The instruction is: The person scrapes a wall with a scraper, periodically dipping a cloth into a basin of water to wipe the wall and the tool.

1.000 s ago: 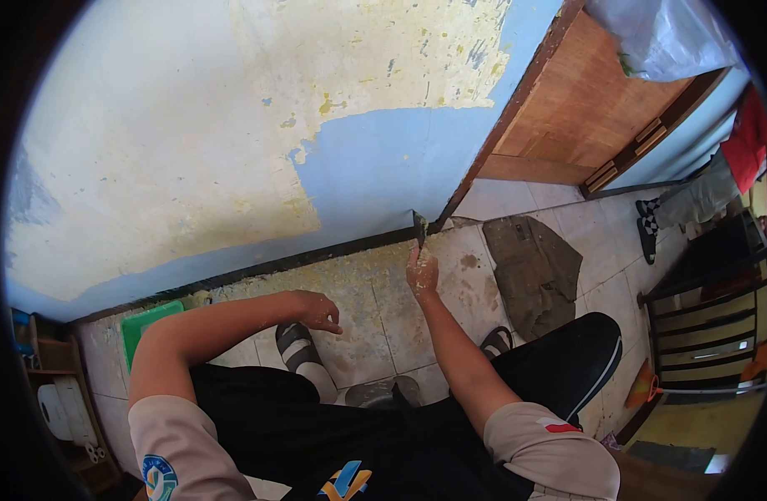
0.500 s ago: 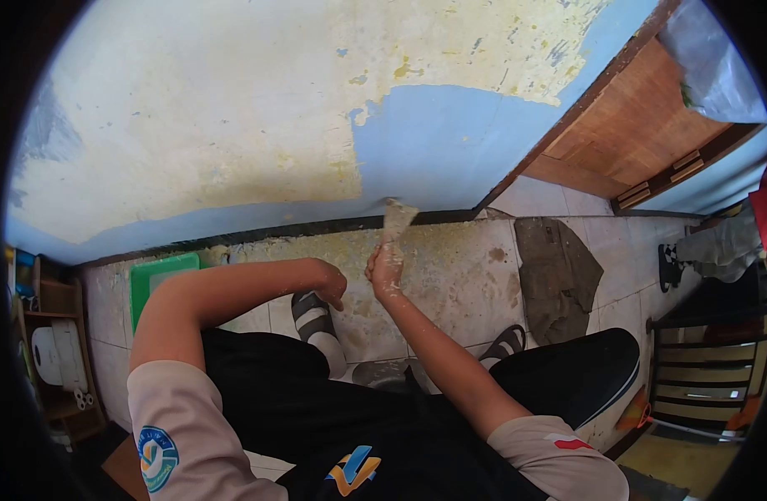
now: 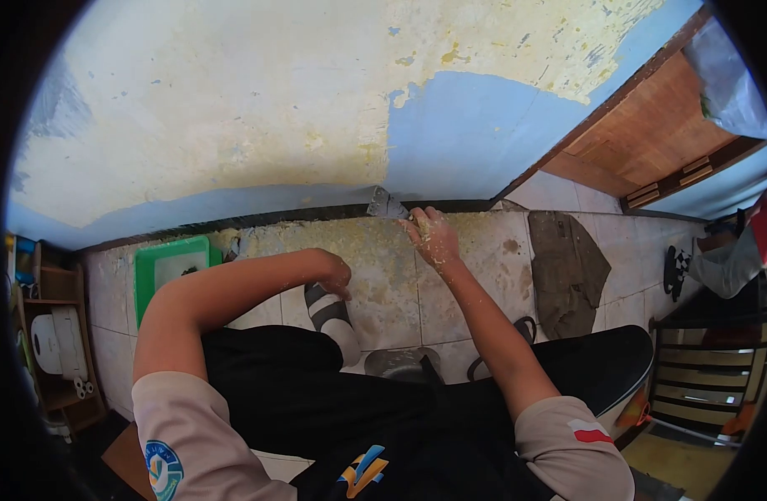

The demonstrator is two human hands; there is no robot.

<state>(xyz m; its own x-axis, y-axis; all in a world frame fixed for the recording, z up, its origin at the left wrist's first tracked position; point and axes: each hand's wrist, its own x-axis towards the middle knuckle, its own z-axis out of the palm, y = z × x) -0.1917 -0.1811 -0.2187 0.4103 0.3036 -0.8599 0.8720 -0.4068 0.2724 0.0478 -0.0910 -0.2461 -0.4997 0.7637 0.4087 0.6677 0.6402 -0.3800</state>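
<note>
My right hand (image 3: 435, 240), speckled with paint flakes, is closed around the handle of a paint scraper (image 3: 386, 203). The scraper's flat blade points left and rests against the bottom of the wall (image 3: 459, 134), at the dark baseboard strip. Pale yellow and cream patches show on the wall beside blue paint. My left hand (image 3: 333, 274) hangs loosely above my striped sock (image 3: 330, 313), its fingers drooping downward and partly hidden, with nothing visible in them.
Paint flakes litter the tiled floor (image 3: 383, 275). A green tray (image 3: 141, 288) stands at left by a wooden shelf (image 3: 58, 292). A dark brown cloth (image 3: 563, 275) lies at right, near a wooden door panel (image 3: 642, 117) and a slatted chair (image 3: 709, 363). Another person's foot (image 3: 676, 271) shows far right.
My right hand has moved right and up toward the baseboard. The scraper has swung from pointing up to pointing left. My left hand stays nearly in place; the view has shifted slightly.
</note>
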